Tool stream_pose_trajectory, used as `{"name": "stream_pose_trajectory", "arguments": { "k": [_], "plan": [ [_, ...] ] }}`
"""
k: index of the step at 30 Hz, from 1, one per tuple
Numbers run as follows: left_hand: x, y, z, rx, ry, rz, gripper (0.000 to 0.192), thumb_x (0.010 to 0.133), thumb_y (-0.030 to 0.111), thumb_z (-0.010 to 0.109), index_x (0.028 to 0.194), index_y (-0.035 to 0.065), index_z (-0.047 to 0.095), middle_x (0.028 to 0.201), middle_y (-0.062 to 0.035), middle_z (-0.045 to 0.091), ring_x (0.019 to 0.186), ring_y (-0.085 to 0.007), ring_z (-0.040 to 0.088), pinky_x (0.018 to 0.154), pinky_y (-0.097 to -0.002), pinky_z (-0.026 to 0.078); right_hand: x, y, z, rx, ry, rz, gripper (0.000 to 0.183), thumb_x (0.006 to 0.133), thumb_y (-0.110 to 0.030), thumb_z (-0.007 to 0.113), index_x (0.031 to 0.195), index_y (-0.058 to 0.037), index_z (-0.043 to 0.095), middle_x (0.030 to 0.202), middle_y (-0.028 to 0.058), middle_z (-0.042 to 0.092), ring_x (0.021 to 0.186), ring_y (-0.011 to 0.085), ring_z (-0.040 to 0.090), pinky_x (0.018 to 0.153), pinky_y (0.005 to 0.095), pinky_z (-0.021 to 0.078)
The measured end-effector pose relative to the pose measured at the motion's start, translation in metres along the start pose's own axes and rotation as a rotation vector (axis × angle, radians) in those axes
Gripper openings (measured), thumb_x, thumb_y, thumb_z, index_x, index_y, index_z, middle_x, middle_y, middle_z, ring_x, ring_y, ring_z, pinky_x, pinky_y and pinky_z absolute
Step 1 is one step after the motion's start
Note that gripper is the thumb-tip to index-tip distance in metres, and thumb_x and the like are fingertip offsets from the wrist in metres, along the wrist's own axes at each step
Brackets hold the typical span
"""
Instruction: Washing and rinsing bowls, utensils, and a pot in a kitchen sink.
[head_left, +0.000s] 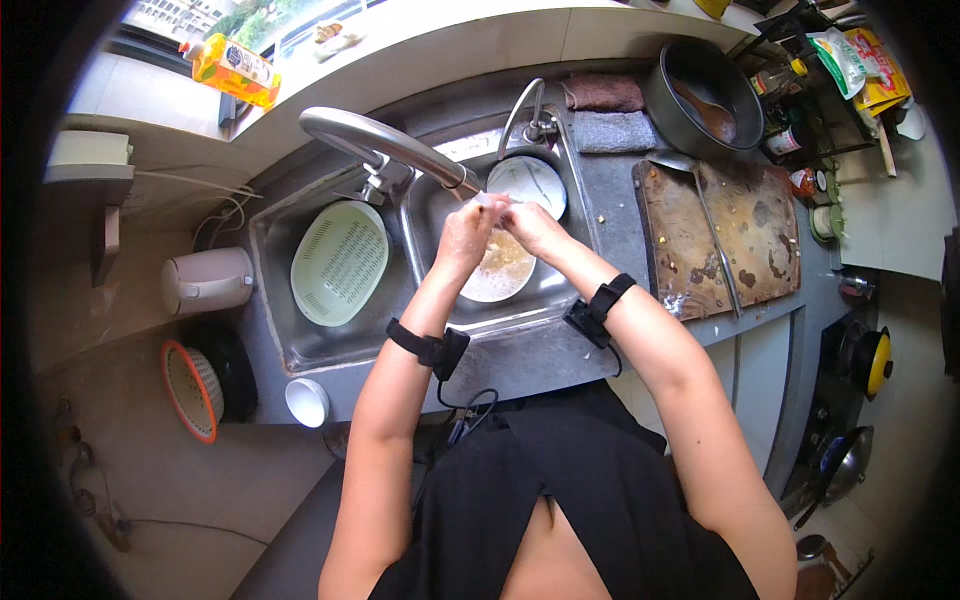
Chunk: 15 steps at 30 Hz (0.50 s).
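My left hand (466, 231) and my right hand (534, 227) meet right under the spout of the curved metal faucet (386, 141), over the right sink basin. Something whitish shows between the fingertips; whether it is running water or a small object I cannot tell. Below my hands sits a round bowl (487, 291) holding cloudy, yellowish, foamy liquid, partly covered by the hands. Behind it a white plate (527, 184) with a grey line pattern lies in the same basin. A pale green oval plastic colander (341, 262) rests in the left basin.
A wooden cutting board (727, 240) carries a long-handled metal turner (716, 232) on the right. Behind it stands a dark pot (705, 97) with a wooden utensil inside. A white bowl (307, 403) sits at the front left counter edge, near an electric kettle (208, 280).
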<state>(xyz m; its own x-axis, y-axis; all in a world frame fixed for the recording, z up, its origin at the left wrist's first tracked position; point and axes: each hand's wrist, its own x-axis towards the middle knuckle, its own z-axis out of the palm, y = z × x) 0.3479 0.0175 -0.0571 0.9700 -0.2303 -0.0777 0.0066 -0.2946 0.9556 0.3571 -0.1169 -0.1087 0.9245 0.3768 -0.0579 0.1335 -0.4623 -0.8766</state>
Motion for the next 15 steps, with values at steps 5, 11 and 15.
{"name": "stream_pose_trajectory", "arguments": {
  "k": [5,11,15],
  "plan": [
    [0.004,0.013,-0.010,0.294,-0.071,-0.239,0.032,0.086,0.027,0.043,0.095,0.0006,0.058,0.083,-0.0158,0.061,0.076,-0.0168,0.059,0.069,-0.0276,0.044,0.002,-0.014,0.004,0.296,0.101,0.068,0.027,0.084,-0.024,0.044,0.089,-0.0019,0.059,0.079,0.0168,0.060,0.077,0.0253,0.058,0.070,0.0319,0.0438],
    [0.002,0.008,-0.001,0.111,-0.029,-0.003,0.031,0.087,0.026,0.041,0.095,0.0025,0.059,0.090,-0.0103,0.062,0.084,-0.0172,0.058,0.073,-0.0278,0.044,-0.002,-0.012,-0.010,0.014,0.006,0.065,0.024,0.080,-0.022,0.047,0.087,-0.0036,0.060,0.081,0.0206,0.058,0.076,0.0275,0.059,0.068,0.0341,0.0446],
    [0.009,-0.001,-0.006,-0.036,-0.066,0.062,0.018,0.081,0.015,0.053,0.093,0.0027,0.060,0.091,-0.0116,0.061,0.084,-0.0157,0.059,0.074,-0.0261,0.045,0.000,-0.018,-0.005,-0.038,0.058,0.027,0.020,0.078,-0.021,0.050,0.082,-0.0048,0.060,0.079,0.0192,0.058,0.076,0.0311,0.058,0.066,0.0359,0.0449]
  ]
}}
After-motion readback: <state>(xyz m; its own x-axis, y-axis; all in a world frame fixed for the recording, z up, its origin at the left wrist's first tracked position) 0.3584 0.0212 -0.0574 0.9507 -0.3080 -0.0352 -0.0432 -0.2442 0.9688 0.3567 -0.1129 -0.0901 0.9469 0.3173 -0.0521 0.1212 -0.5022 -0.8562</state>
